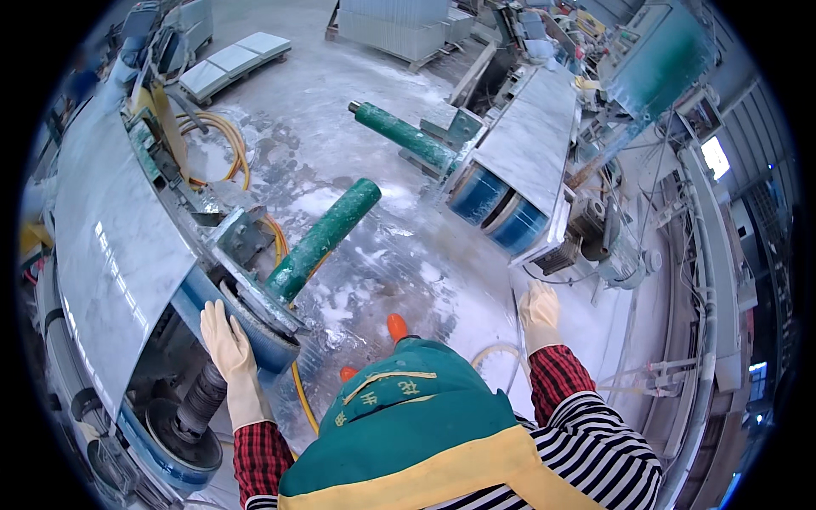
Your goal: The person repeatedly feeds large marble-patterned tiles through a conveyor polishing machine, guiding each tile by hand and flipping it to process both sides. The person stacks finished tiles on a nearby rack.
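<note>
My left hand (225, 347), in a cream rubber glove, is beside the blue belt roller (276, 347) at the end of the left conveyor. Its fingers lie straight and nearly together; whether they touch the roller I cannot tell. Just left of it, a glossy pale stone slab (119, 255) rests on that conveyor. My right hand (540, 314), gloved alike, hangs past the end of the right conveyor with fingers loosely extended and nothing visible in them. A grey-veined slab (531, 127) lies on that conveyor above two blue belt rollers (514, 225).
Green cylindrical rollers (327, 234) jut into the gap between the conveyors, one from each side. A motor (625, 263) stands right of the right conveyor. Yellow hoses (229, 140) run over the wet, white-stained floor (374, 280). Stacked slabs (391, 30) stand at the back.
</note>
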`<state>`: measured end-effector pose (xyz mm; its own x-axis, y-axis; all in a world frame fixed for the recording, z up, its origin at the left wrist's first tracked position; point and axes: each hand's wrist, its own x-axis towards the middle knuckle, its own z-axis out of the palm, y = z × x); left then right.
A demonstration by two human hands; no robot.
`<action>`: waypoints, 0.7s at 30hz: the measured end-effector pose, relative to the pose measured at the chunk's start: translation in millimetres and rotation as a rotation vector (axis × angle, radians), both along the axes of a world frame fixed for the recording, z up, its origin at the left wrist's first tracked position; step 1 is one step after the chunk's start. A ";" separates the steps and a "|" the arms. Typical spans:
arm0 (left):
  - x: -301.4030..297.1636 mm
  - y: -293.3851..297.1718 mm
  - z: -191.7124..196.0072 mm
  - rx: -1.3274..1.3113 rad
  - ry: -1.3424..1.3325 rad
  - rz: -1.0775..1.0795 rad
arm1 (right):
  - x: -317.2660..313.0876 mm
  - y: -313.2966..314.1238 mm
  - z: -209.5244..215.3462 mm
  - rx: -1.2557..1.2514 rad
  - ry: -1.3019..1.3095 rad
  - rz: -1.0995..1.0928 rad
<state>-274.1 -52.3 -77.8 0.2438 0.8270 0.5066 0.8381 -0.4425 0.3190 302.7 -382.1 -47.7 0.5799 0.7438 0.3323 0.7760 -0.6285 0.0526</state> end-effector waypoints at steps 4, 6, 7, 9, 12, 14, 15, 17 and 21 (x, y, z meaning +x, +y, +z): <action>1.5 -0.8 3.7 0.017 0.008 -0.002 | 6.5 39.6 -9.0 0.023 0.045 0.089; 5.1 -2.2 4.7 0.010 0.016 0.001 | 8.2 56.2 -16.9 -0.013 0.089 0.096; 2.8 -2.9 6.4 -0.001 0.026 0.008 | 2.9 69.5 -13.8 -0.039 0.121 0.109; 1.6 -3.2 7.8 -0.036 0.037 0.017 | -3.7 86.9 -5.1 -0.091 0.181 0.129; 2.4 -3.5 5.9 -0.076 0.025 0.028 | 13.9 100.3 -29.6 -0.124 0.172 0.178; -0.1 -6.2 8.8 -0.087 0.019 0.054 | 21.0 114.4 -35.3 -0.134 0.218 0.200; 3.1 -10.1 10.7 -0.111 0.006 0.084 | 23.9 122.2 -38.5 -0.143 0.242 0.219; 9.8 -15.8 11.5 -0.095 -0.016 0.128 | 39.7 130.1 -63.8 -0.126 0.296 0.202; 33.8 -37.3 16.6 -0.076 -0.070 0.252 | 43.1 165.4 -79.1 -0.210 0.502 0.218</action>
<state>-240.3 -89.7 -61.2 -0.0078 0.8935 0.4490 0.8936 -0.1953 0.4041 345.8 -216.7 -126.8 0.4547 0.8837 -0.1109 0.8481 -0.4677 -0.2489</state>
